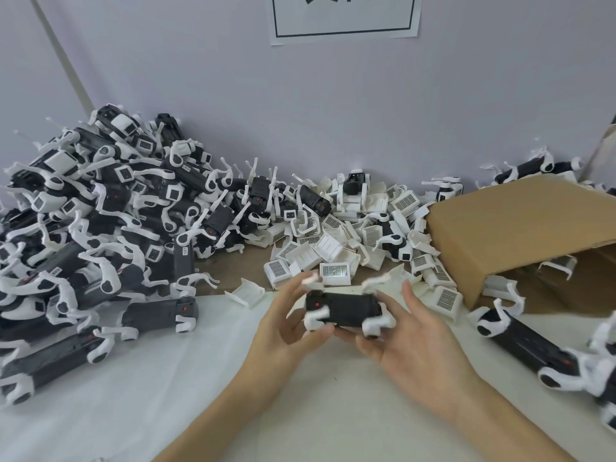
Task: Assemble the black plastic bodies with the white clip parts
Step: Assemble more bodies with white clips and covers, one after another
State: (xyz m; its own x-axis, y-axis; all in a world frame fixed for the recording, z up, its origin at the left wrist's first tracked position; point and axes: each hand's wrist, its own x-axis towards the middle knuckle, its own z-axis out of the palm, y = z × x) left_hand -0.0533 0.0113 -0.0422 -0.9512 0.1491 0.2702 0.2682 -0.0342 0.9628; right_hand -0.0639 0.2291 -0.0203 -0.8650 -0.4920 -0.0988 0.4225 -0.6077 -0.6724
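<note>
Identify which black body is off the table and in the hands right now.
The black body at centre front, held level between the left hand and right hand. Every other body lies on the table or in the pile at left.

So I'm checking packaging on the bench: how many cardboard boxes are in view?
1. The cardboard box lies on its side at the right of the table, its open end facing the person, white clip parts spilled beside it. Others may sit outside the frame.

No legible text (wall sign [345,15] cropped, body labels blurred)
</note>
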